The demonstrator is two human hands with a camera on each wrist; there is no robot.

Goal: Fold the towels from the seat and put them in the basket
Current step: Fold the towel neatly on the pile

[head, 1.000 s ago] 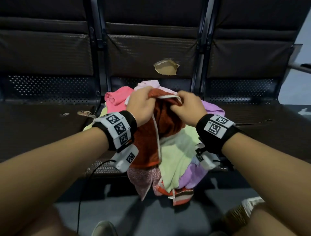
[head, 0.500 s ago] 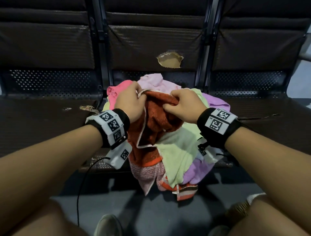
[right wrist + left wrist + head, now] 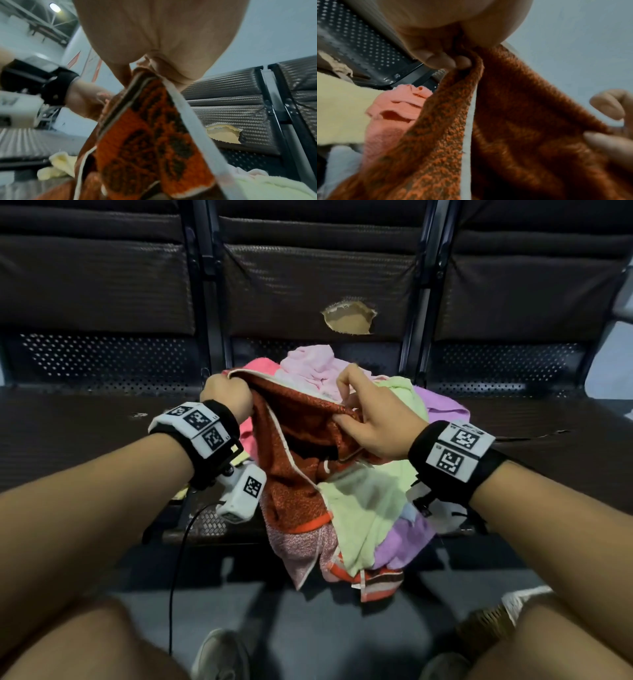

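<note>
From the head view, a heap of towels (image 3: 359, 474) sits on the middle seat (image 3: 212, 522) of a dark bench and spills over its near edge toward the floor. The left hand (image 3: 226, 398) is clenched around the far left corner of a rust-orange towel (image 3: 294, 446) with a white border, lifting it above the heap. The right hand (image 3: 373, 422) pinches the same towel's top edge further right, thumb pressed against the cloth under the curled fingers, index finger raised. The towel's upper edge runs stretched between the two hands. A light green towel (image 3: 370, 501) lies under the right wrist, a lilac towel (image 3: 400, 542) hangs below it, and pink towels (image 3: 311, 361) lie at the far side of the heap. The backrest behind has a torn hole (image 3: 349, 318). A woven basket (image 3: 486, 625) shows only in part at the near right, by the person's knee.

From the left wrist view, the left hand's fingertips (image 3: 443, 60) pinch a bunched fold of the rust-orange towel (image 3: 513, 128), which drops away below. The right hand's fingers (image 3: 607, 108) grip it at the right edge. A salmon-pink towel (image 3: 393, 115) lies behind.

From the right wrist view, the right hand (image 3: 154, 47) pinches the bordered edge of the orange towel (image 3: 145, 148), patterned with dark patches. The left hand (image 3: 85, 100) holds it at the far left.
</note>
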